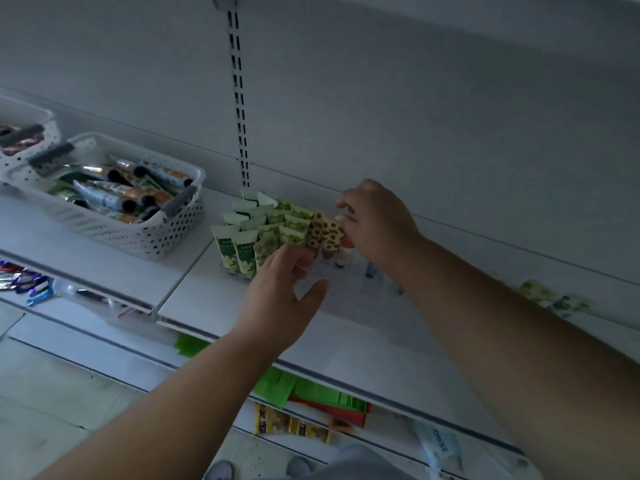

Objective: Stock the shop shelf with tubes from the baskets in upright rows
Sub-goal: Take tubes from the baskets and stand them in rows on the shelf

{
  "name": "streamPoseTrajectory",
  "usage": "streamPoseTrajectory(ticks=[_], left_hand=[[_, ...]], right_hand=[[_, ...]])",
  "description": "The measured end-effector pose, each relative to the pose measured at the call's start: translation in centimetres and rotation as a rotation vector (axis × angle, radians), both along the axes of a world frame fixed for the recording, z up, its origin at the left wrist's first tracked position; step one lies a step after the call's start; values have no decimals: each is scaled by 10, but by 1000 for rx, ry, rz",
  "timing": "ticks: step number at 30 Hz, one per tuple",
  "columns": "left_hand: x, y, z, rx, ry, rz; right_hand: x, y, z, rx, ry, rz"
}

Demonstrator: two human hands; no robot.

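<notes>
Near the shelf's (194,296) back edge, the right hand (375,225) pinches a red-patterned tube (330,233) beside the upright rows, the left hand (282,289) touching their front with relaxed fingers.

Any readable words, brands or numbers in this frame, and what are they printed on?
"ZERO": pale packet on the bottom shelf, seen upside down.
Standing tubes: print too small to read.
Tubes in the basket: blurred.
Yellow packets on the lower shelf: dark marks, unreadable.
</notes>
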State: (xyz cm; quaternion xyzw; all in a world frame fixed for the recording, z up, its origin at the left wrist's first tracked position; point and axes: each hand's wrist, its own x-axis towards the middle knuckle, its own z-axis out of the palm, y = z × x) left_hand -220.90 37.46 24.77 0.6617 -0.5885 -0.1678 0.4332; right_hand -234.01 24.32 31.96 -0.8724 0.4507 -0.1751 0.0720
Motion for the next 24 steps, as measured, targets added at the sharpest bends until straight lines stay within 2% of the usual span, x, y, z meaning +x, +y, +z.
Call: streamPoseTrajectory(ticks=[7,12,19,24], left_hand=[[10,20,7,-14,-23,72],[43,54,18,20,-48,146],[140,115,31,43,64,315],[247,172,32,55,-25,344]], right_hand=[[8,35,17,-84,-119,135],[48,78,25,-70,-240,241],[159,140,39,20,-290,391],[266,182,41,56,-341,431]])
